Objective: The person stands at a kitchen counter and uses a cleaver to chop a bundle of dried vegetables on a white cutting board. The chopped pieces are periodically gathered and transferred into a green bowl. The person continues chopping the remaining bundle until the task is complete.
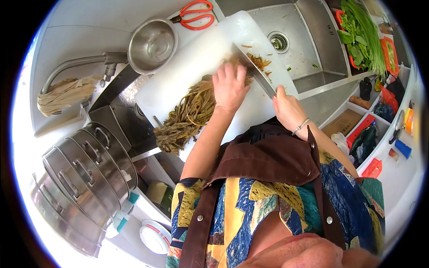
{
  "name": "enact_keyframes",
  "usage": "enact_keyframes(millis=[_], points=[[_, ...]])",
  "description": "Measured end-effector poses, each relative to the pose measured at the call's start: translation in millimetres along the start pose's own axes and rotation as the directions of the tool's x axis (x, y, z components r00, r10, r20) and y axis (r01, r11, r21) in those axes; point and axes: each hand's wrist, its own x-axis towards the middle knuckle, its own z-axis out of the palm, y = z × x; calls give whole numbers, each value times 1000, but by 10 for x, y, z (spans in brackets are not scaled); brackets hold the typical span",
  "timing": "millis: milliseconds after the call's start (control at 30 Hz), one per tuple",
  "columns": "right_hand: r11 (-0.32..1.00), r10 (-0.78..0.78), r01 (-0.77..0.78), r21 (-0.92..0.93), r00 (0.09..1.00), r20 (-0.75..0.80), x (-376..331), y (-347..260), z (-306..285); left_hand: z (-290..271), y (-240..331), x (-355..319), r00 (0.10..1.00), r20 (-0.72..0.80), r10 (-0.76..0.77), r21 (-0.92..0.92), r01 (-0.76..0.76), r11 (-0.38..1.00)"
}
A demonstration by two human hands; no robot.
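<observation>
A bundle of long, brownish-green preserved leafy greens (192,107) lies slantwise across a white cutting board (196,56). My left hand (230,87) presses on the bundle's upper right end, fingers curled over it. In my right hand (288,107) is a kitchen knife (258,72), its handle mostly hidden by the fingers. The blade slants up and left, just right of my left fingertips, at the cut end of the greens. Chopped bits (260,61) are scattered beyond the blade. The far tip of the blade is blurred.
The board spans a steel sink (286,20). Red-handled scissors (196,15) and a steel bowl (153,45) lie beyond it, near a faucet (73,64) with a cloth (67,96). Fresh green vegetables (359,38) are at far right. Stacked steel pots (85,178) stand at left.
</observation>
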Motion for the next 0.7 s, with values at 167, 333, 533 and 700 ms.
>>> enact_keyframes(millis=[167, 333, 533, 700], points=[[993, -110, 116, 32, 984, -142, 709, -218, 145, 32, -49, 68, 997, -79, 23, -4, -23, 1000], [990, -140, 143, 19, 982, -123, 744, -242, 77, -1, -67, 66, 996, -89, -14, -3, 14, 1000], [999, -32, 32, 26, 999, 1, 210, 63, 59, 17, -42, 36, 996, -92, -11, -4, 10, 1000], [996, -90, 92, 18, 991, -104, 712, -277, 56, 20, -66, 68, 991, -135, -16, -31, 12, 999]])
